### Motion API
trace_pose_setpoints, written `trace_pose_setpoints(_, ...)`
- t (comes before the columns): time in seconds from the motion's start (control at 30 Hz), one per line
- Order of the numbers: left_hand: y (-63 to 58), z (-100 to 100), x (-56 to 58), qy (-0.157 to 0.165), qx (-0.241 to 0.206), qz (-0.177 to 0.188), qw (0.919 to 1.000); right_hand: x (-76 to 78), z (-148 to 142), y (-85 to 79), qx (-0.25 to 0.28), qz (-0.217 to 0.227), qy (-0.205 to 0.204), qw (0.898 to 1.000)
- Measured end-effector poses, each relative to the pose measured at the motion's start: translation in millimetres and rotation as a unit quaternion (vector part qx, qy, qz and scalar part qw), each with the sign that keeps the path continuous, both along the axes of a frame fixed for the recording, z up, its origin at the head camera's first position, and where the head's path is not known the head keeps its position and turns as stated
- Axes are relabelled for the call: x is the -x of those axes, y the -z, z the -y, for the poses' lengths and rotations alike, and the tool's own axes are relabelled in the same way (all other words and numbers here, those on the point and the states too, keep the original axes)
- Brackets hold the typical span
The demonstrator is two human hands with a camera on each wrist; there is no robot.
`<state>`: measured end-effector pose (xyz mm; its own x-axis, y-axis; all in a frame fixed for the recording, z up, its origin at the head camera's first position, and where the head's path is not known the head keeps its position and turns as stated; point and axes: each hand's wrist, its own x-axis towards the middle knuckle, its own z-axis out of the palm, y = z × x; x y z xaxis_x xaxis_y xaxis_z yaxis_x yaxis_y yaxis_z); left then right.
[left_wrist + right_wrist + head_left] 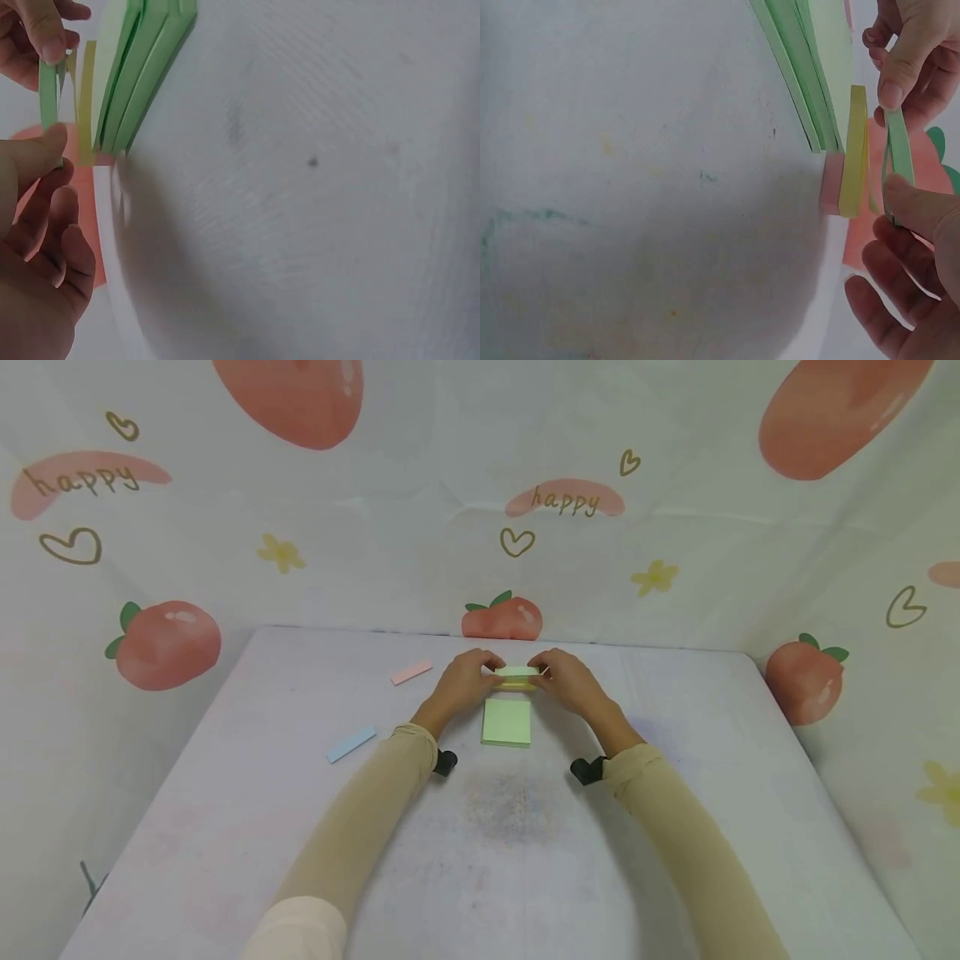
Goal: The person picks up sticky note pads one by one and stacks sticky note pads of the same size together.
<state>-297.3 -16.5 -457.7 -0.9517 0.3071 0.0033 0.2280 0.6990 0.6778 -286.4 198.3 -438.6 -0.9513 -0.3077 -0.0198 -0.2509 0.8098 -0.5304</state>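
Note:
My left hand [467, 682] and my right hand [568, 679] each pinch one end of a folded green paper strip [517, 672] between thumb and fingers. The strip looks doubled over, with a thin gap between its layers in the right wrist view. Just below it is a yellow paper strip [853, 154], with a pink piece [831, 184] against it. Nearer the body lies a stack of green square paper [506, 722], its layered edges showing in the left wrist view.
To the left on the white table [480, 877] lie a pink paper strip [412, 672] and a blue paper strip [351, 745], apart from each other. A printed cloth backdrop [420, 543] rises behind the table and at both sides.

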Motion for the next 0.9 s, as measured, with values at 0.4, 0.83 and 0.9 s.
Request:
trace_pose_setpoints(0.4, 7.3, 1.0, -0.2, 0.0, 0.019, 0.019, 0.9996, 1.1, -0.6, 10.1, 0.015, 0.009, -0.01, 1.0)
trace_pose_setpoints(0.83, 5.6, 1.4, -2.4, 0.007, 0.02, 0.021, 0.9996, 0.8, 0.3, 11.7, 0.022, 0.036, -0.006, 0.999)
trace_pose_setpoints(0.9, 5.8, 1.7, -2.5, 0.008, 0.019, 0.018, 0.9996, 1.5, 0.9, 11.6, 0.019, 0.037, -0.008, 0.999)
